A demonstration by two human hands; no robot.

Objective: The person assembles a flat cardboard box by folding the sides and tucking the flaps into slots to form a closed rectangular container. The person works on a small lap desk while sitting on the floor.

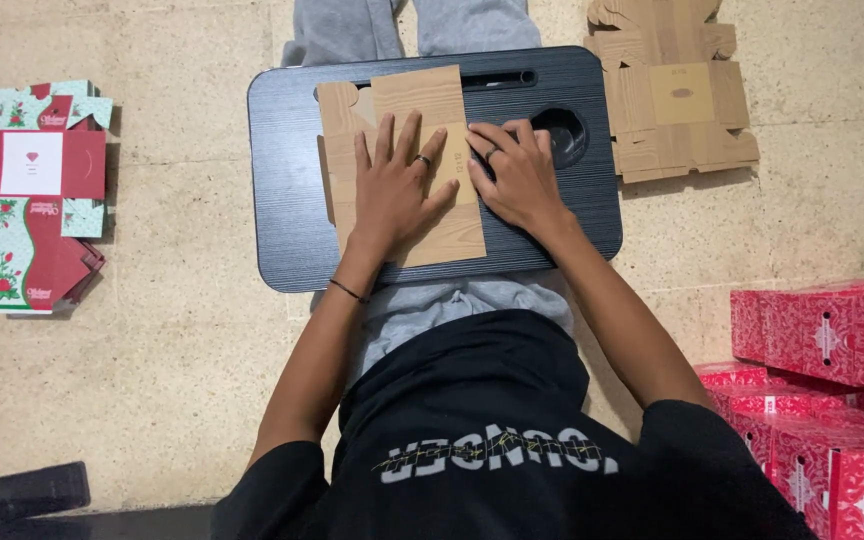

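Matt brown cardboard blank (422,170), wood-grain black tray (292,180)

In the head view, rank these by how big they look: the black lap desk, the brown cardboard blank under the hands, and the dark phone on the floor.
1. Black lap desk, clearly largest.
2. Brown cardboard blank, partly covered by the left hand and right hand.
3. Dark phone, smallest, though lying nearer the camera.

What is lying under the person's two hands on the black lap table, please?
A flat brown cardboard blank lies on the black lap table, pressed by the left hand and right hand. The hands hide its middle.
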